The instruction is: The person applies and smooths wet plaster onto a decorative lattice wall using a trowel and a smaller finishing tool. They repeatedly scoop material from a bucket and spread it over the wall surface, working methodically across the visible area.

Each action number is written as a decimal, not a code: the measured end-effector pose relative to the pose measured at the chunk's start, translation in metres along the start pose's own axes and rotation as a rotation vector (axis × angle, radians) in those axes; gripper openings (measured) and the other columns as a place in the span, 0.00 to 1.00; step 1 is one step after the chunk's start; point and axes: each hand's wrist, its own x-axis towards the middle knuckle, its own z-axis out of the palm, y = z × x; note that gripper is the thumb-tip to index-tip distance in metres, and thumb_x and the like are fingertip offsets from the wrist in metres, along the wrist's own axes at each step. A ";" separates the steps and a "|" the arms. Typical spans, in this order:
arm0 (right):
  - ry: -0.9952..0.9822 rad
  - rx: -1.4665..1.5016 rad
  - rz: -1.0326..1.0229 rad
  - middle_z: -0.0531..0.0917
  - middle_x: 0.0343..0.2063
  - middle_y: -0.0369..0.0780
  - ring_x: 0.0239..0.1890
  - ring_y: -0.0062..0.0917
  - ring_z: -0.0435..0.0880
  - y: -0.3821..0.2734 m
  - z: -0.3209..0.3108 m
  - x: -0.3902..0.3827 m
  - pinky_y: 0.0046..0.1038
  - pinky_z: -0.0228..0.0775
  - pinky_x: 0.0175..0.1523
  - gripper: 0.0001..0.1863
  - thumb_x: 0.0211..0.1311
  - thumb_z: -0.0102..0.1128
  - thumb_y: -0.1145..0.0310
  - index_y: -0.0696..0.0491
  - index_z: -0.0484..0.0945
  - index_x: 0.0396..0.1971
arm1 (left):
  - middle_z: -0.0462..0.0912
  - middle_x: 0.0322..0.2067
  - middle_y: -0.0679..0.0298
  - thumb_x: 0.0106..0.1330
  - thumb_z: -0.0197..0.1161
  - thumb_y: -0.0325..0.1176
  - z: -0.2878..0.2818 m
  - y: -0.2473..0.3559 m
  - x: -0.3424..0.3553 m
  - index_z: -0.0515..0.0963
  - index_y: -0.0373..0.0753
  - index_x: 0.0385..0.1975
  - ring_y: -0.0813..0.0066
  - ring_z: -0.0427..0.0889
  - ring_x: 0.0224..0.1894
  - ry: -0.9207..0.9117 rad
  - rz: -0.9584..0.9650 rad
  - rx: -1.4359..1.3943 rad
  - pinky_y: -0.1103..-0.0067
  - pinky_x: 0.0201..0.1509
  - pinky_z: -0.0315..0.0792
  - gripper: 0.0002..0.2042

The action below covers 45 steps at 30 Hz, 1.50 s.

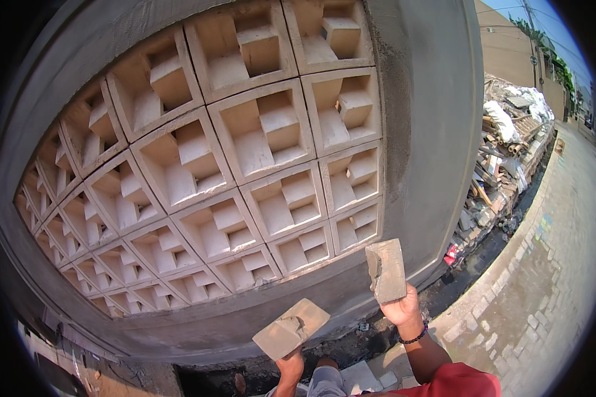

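Note:
My left hand [290, 365] grips a flat rectangular mortar board [277, 340] from below, its handle hidden. A small lump of grey mortar [291, 323] lies on its upper face. Further right and higher, my right hand [402, 308] is closed at the lower end of a second flat board, like a plasterer's float [393, 272]. Wet mortar [375, 266] clings along that float's left side. Both tools are held apart from each other, in front of a grey plastered wall [434, 132] with a panel of pale breeze blocks [258, 142].
Below the wall runs a dark, wet drain [437, 298]. A heap of rubble and white sacks [506, 139] lies beyond the wall's right corner. Along the right stretches a paved lane [549, 264]. Loose pale slabs [361, 377] lie by my legs.

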 end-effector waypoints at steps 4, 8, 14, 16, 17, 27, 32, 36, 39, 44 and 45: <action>-0.055 -0.091 -0.190 0.83 0.49 0.40 0.51 0.30 0.82 -0.021 0.058 0.066 0.35 0.73 0.59 0.17 0.67 0.54 0.67 0.57 0.77 0.53 | 0.79 0.49 0.57 0.56 0.69 0.20 -0.005 0.016 0.047 0.72 0.31 0.55 0.65 0.77 0.51 0.073 0.114 -0.027 0.72 0.59 0.69 0.24; -0.204 -0.302 -0.400 0.83 0.48 0.40 0.50 0.30 0.83 -0.053 0.146 0.127 0.36 0.75 0.58 0.17 0.67 0.55 0.68 0.57 0.76 0.53 | 0.78 0.51 0.58 0.58 0.68 0.20 -0.029 0.047 0.096 0.71 0.30 0.56 0.66 0.77 0.52 -0.062 0.081 -0.043 0.73 0.59 0.68 0.24; -0.368 -0.593 -0.638 0.80 0.51 0.39 0.51 0.26 0.82 -0.137 0.293 0.237 0.30 0.75 0.59 0.20 0.72 0.52 0.70 0.55 0.67 0.61 | 0.81 0.48 0.55 0.61 0.65 0.26 -0.031 0.118 0.140 0.76 0.30 0.52 0.61 0.78 0.51 -0.032 0.091 0.003 0.70 0.59 0.68 0.18; -0.345 -0.654 -0.734 0.80 0.51 0.40 0.53 0.25 0.81 -0.170 0.345 0.275 0.30 0.74 0.60 0.22 0.71 0.52 0.71 0.56 0.66 0.63 | 0.81 0.48 0.55 0.61 0.65 0.26 -0.028 0.129 0.146 0.76 0.30 0.51 0.61 0.78 0.51 -0.006 0.139 0.047 0.70 0.59 0.68 0.17; -0.342 -0.690 -0.780 0.80 0.51 0.40 0.54 0.25 0.80 -0.185 0.369 0.293 0.30 0.74 0.60 0.22 0.71 0.51 0.72 0.56 0.66 0.63 | 0.82 0.48 0.55 0.61 0.65 0.25 -0.028 0.132 0.146 0.77 0.30 0.50 0.60 0.78 0.50 0.011 0.160 0.070 0.70 0.58 0.68 0.17; -0.298 -1.611 -1.903 0.82 0.50 0.51 0.57 0.41 0.79 -0.242 0.481 0.384 0.37 0.69 0.61 0.21 0.57 0.57 0.75 0.62 0.76 0.53 | 0.81 0.48 0.57 0.60 0.64 0.22 -0.023 0.142 0.143 0.77 0.29 0.50 0.62 0.78 0.50 0.116 0.070 -0.181 0.71 0.59 0.68 0.17; 0.023 -1.594 -1.957 0.82 0.49 0.51 0.54 0.45 0.80 -0.197 0.473 0.402 0.40 0.71 0.61 0.24 0.56 0.58 0.78 0.59 0.76 0.55 | 0.77 0.53 0.57 0.58 0.65 0.19 -0.015 0.139 0.148 0.69 0.31 0.58 0.64 0.77 0.53 0.088 0.030 -0.176 0.70 0.57 0.74 0.25; -0.336 -1.629 -1.851 0.83 0.49 0.50 0.52 0.43 0.81 -0.147 0.461 0.379 0.38 0.72 0.59 0.25 0.57 0.60 0.76 0.57 0.75 0.57 | 0.80 0.50 0.57 0.59 0.65 0.20 -0.002 0.150 0.156 0.74 0.30 0.53 0.64 0.77 0.51 0.066 0.058 -0.221 0.72 0.59 0.68 0.20; -0.296 -1.398 -1.696 0.83 0.48 0.49 0.50 0.43 0.82 -0.170 0.460 0.374 0.37 0.74 0.57 0.25 0.56 0.62 0.75 0.56 0.75 0.57 | 0.79 0.51 0.57 0.59 0.67 0.21 0.002 0.157 0.159 0.74 0.31 0.55 0.65 0.77 0.52 0.079 0.065 -0.221 0.72 0.60 0.68 0.22; -0.182 -1.227 -1.513 0.85 0.46 0.44 0.45 0.30 0.84 -0.276 0.465 0.388 0.29 0.76 0.53 0.26 0.59 0.60 0.76 0.57 0.73 0.60 | 0.76 0.54 0.56 0.56 0.66 0.17 -0.001 0.124 0.165 0.68 0.32 0.59 0.62 0.77 0.55 0.066 0.131 -0.157 0.68 0.57 0.76 0.28; -0.217 -1.226 -1.460 0.85 0.46 0.42 0.45 0.24 0.84 -0.271 0.466 0.388 0.26 0.76 0.53 0.26 0.60 0.60 0.78 0.57 0.72 0.61 | 0.75 0.54 0.55 0.56 0.66 0.17 -0.004 0.125 0.164 0.67 0.32 0.60 0.61 0.77 0.55 0.068 0.130 -0.134 0.67 0.56 0.78 0.29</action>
